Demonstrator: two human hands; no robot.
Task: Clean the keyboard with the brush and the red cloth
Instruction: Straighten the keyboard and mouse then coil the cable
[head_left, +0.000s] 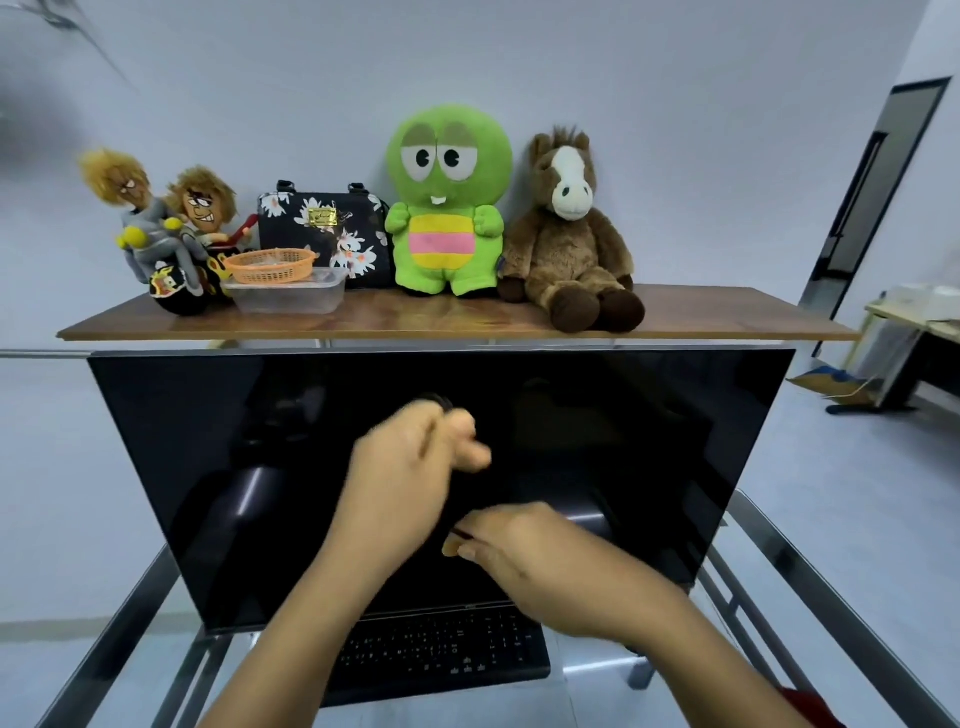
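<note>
A pale-walled room holds a wooden shelf (467, 317) lined with a green plush figure (447, 208), a plush horse (566, 239), a flowered handbag (322, 228) and an orange basket (270, 265). Below it a dark monitor (208, 441) stands toward the back of a glass table (831, 608). The keyboard (447, 654) lies at the table's front edge, just before the monitor's foot, and nothing touches it. Both hands are raised above it in front of the screen, close together but apart, and both are blurred. The left hand (410, 457) is curled into a fist round a dark rounded thing that juts from its top, most likely the brush (434, 401). The right hand (524, 556) sits lower, fingers drawn together at a thin dark sliver; whether it grips anything cannot be told through the blur. The red cloth (810, 706) shows only as a scrap at the table's front right corner, under the right forearm and cut off by the frame. On this evidence the cleaning looks barely begun or paused: no bristles meet the keys, the cloth lies unused, and both the brushing and the wiping appear to be left.
</note>
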